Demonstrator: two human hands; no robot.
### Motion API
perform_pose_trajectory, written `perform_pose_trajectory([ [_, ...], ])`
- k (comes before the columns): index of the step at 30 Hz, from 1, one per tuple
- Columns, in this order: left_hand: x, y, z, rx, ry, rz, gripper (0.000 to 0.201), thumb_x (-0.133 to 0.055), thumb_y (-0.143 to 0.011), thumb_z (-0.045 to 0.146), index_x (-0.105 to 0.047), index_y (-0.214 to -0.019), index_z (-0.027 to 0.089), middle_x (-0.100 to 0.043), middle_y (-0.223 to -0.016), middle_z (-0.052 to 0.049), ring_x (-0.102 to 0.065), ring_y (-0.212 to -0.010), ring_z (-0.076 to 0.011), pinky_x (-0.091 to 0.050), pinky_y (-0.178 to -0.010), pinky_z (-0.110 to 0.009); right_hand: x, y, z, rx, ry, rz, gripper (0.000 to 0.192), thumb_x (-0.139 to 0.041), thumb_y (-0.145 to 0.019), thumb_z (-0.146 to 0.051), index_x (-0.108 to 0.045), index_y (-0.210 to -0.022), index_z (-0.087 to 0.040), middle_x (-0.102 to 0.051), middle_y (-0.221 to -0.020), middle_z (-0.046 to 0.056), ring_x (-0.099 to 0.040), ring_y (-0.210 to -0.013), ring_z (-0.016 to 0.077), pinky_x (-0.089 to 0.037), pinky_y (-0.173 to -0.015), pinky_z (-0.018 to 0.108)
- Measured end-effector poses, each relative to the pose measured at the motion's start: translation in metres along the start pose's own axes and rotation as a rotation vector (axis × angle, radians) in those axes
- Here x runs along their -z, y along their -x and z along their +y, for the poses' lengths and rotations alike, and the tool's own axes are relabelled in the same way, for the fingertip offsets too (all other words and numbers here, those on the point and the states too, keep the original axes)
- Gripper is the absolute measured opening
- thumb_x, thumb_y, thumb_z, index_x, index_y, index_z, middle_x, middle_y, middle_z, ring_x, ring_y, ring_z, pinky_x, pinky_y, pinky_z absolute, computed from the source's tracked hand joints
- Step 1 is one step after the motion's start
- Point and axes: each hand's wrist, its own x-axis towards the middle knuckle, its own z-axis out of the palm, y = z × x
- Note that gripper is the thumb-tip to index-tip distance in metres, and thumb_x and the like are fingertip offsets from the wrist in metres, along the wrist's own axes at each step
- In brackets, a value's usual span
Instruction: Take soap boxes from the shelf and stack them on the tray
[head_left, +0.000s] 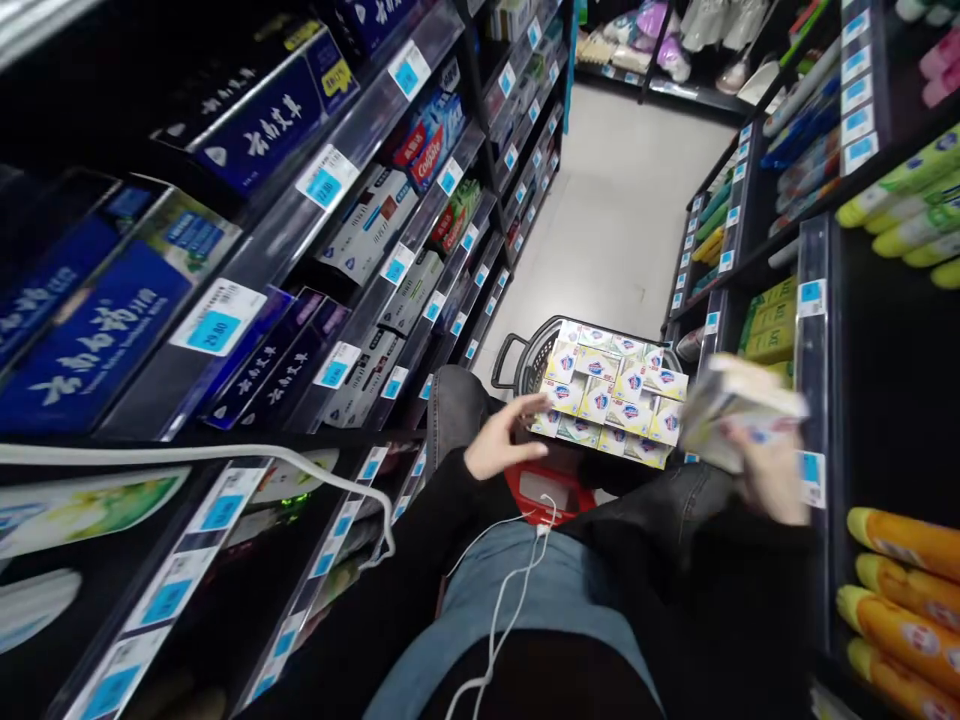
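Rows of white-and-yellow soap boxes (596, 400) lie packed together at the top of a dark basket (534, 362) in front of my knees. At their left edge is my left hand (508, 438), thumb and fingers apart, fingertips at or just touching the nearest box. To the right of the basket, by the shelf, my right hand (772, 468) is closed around a small stack of similar soap boxes (739, 405). Motion smears that stack, so I cannot tell how many boxes it has.
Shelves of toothpaste boxes (255, 130) with price tags rise on the left. On the right shelf are orange-and-yellow packs (911, 590) and green packs (772, 315). A pale floor aisle (615, 190) runs ahead. White cables (517, 590) hang across my lap.
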Motion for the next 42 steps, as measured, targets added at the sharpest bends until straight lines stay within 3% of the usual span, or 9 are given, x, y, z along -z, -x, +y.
perform_pose_trajectory([
  [3, -0.029, 0.012, -0.004, 0.157, 0.249, -0.373, 0.091, -0.091, -0.049, 0.023, -0.057, -0.133, 0.021, -0.063, -0.127, -0.014, -0.058, -0.119, -0.0319, -0.05, -0.094, -0.04, -0.075, 0.081, 0.017, -0.283, -0.468, -0.66, 0.08, -0.081, -0.042, -0.07, -0.063, -0.102, -0.02, -0.067, -0.106, 0.016, -0.064, -0.098, 0.0351, -0.052, -0.083, 0.049],
  [6, -0.043, 0.04, -0.03, 0.352, 0.524, -0.488, 0.074, -0.091, -0.049, 0.03, -0.066, -0.117, 0.012, -0.071, -0.109, -0.017, -0.069, -0.096, -0.0316, -0.056, -0.08, -0.038, -0.119, 0.128, 0.036, -0.418, -0.65, -0.967, 0.077, -0.079, -0.046, -0.072, -0.065, -0.097, -0.017, -0.069, -0.093, 0.014, -0.067, -0.088, 0.0315, -0.054, -0.08, 0.045],
  [12, -0.063, 0.082, -0.058, 0.436, 0.733, -0.191, 0.053, -0.086, -0.058, 0.019, -0.067, -0.107, 0.009, -0.074, -0.093, -0.014, -0.072, -0.088, -0.0282, -0.057, -0.079, -0.036, -0.12, 0.14, 0.07, -0.296, -0.245, -0.708, 0.073, -0.059, -0.063, -0.084, -0.064, -0.084, -0.014, -0.069, -0.085, 0.013, -0.065, -0.082, 0.028, -0.052, -0.072, 0.038],
  [19, -0.079, 0.058, -0.04, 0.316, 0.561, -0.132, 0.088, -0.092, -0.048, 0.013, -0.055, -0.128, 0.017, -0.067, -0.119, -0.014, -0.066, -0.106, -0.0296, -0.052, -0.093, -0.042, -0.099, 0.13, 0.081, -0.06, -0.23, -0.608, 0.069, -0.077, -0.055, -0.066, -0.054, -0.099, -0.019, -0.066, -0.093, 0.006, -0.061, -0.084, 0.0204, -0.05, -0.073, 0.031],
  [23, -0.076, 0.052, -0.042, 0.282, 0.482, -0.1, 0.089, -0.092, -0.043, 0.009, -0.058, -0.124, 0.019, -0.067, -0.12, -0.011, -0.064, -0.109, -0.0287, -0.048, -0.099, -0.044, -0.093, 0.125, 0.086, 0.016, -0.218, -0.616, 0.057, -0.071, -0.067, -0.06, -0.056, -0.102, -0.018, -0.066, -0.095, 0.006, -0.06, -0.084, 0.02, -0.05, -0.076, 0.031],
  [29, -0.026, 0.059, -0.063, 0.403, 0.602, 0.317, 0.057, -0.087, -0.057, 0.024, -0.061, -0.107, 0.014, -0.072, -0.1, -0.01, -0.069, -0.094, -0.0285, -0.053, -0.093, -0.047, -0.136, 0.096, 0.114, 0.213, 0.337, -0.443, 0.058, -0.064, -0.07, -0.045, -0.058, -0.118, -0.013, -0.065, -0.109, 0.014, -0.059, -0.098, 0.0286, -0.047, -0.09, 0.041],
  [35, 0.039, 0.069, -0.067, 0.303, 0.696, 0.56, 0.069, -0.075, -0.069, 0.022, -0.048, -0.132, 0.018, -0.07, -0.108, -0.01, -0.064, -0.11, -0.0342, -0.048, -0.096, -0.063, -0.202, 0.06, 0.115, 0.555, 0.826, -0.613, 0.056, -0.065, -0.073, -0.03, -0.057, -0.125, -0.008, -0.06, -0.117, 0.021, -0.05, -0.107, 0.0332, -0.041, -0.094, 0.045],
  [38, 0.048, 0.074, -0.055, 0.261, 0.73, 0.544, 0.072, -0.073, -0.069, 0.021, -0.045, -0.136, 0.019, -0.066, -0.118, -0.013, -0.058, -0.119, -0.038, -0.044, -0.097, -0.068, -0.206, 0.06, 0.103, 0.528, 0.749, -0.625, 0.06, -0.067, -0.07, -0.033, -0.057, -0.124, -0.008, -0.059, -0.119, 0.022, -0.05, -0.11, 0.0353, -0.04, -0.096, 0.048],
  [42, 0.042, 0.074, -0.042, 0.273, 0.814, 0.44, 0.078, -0.072, -0.066, 0.021, -0.044, -0.139, 0.02, -0.059, -0.133, -0.016, -0.049, -0.128, -0.0428, -0.039, -0.1, -0.071, -0.175, 0.074, 0.087, 0.258, 0.048, -0.733, 0.062, -0.061, -0.074, -0.05, -0.055, -0.122, -0.012, -0.062, -0.112, 0.018, -0.057, -0.102, 0.0309, -0.045, -0.093, 0.05],
])
